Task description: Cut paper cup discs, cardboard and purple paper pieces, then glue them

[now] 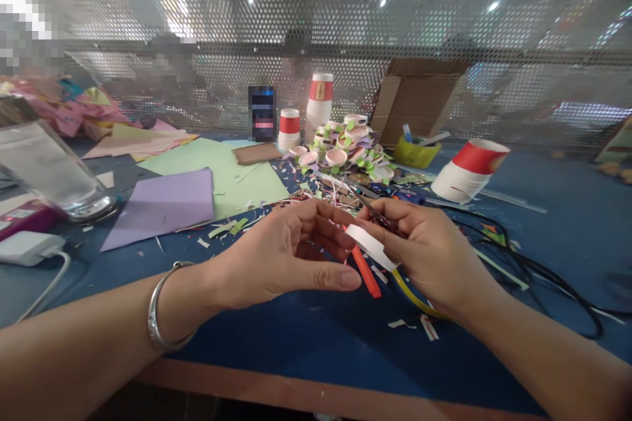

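Pinching the white paper band [371, 245] and scissors [371, 208] inboard of the worktop's [306, 342] near edge, your right hand [434, 247] faces your left hand [281, 250], digits apart. This band looks undecorated; toward the far edge, heaped decorated pieces [338, 156] appear finished.

A shallow white paper piece [371, 247], its rim curved like the cut base of a cup, is held at the thumb of the right hand [417, 243], edge-on and sloping down to the right; whether the left fingertips beside its upper end touch it is unclear. Slim dark scissors [368, 200] sit in the same grip, blades angled forward and left.
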A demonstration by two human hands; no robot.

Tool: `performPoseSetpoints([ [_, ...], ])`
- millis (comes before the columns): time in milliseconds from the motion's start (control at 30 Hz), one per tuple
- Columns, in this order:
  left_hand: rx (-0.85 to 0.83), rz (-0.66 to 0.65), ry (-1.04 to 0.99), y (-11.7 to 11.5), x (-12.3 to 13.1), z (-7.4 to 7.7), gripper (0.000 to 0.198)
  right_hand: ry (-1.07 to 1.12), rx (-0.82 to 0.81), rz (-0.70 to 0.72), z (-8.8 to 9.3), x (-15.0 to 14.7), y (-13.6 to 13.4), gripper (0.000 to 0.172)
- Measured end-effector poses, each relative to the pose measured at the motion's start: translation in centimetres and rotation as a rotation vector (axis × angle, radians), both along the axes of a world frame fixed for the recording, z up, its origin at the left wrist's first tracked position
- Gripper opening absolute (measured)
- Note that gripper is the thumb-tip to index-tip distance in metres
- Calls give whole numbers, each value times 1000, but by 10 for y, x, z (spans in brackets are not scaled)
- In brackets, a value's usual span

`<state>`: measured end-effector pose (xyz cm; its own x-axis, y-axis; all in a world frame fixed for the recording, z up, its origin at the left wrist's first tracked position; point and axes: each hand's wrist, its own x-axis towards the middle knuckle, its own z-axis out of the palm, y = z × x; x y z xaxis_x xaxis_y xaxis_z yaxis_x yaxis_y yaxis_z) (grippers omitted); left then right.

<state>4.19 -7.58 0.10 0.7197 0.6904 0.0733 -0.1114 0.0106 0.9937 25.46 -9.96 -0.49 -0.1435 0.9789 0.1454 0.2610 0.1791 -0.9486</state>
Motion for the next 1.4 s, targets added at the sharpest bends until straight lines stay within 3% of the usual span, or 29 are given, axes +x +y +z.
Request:
performPoseSetpoints([
  [167,43,68,9,1,2,-8,58,-2,95,-70,-2,-2,1,20],
  [433,-44,177,-89,5,6,-3,41,-41,119,-21,1,-5,-2,20],
  [567,-27,188,-140,3,6,-1,42,-89,156,-83,4,-5,-3,24],
  [700,146,158,-73,-1,6,-6,59,-107,179,-131,5,-8,-3,30],
  [933,464,292,61,0,6,-10,53,-55,116,-86,2,-9,-2,32],
  [1167,588,362,109,11,-9,2,47,3,45,-11,4,-2,-5,36],
  [1400,691,371,236,14,-16,8,48,-215,15,-2,2,0,0,41],
])
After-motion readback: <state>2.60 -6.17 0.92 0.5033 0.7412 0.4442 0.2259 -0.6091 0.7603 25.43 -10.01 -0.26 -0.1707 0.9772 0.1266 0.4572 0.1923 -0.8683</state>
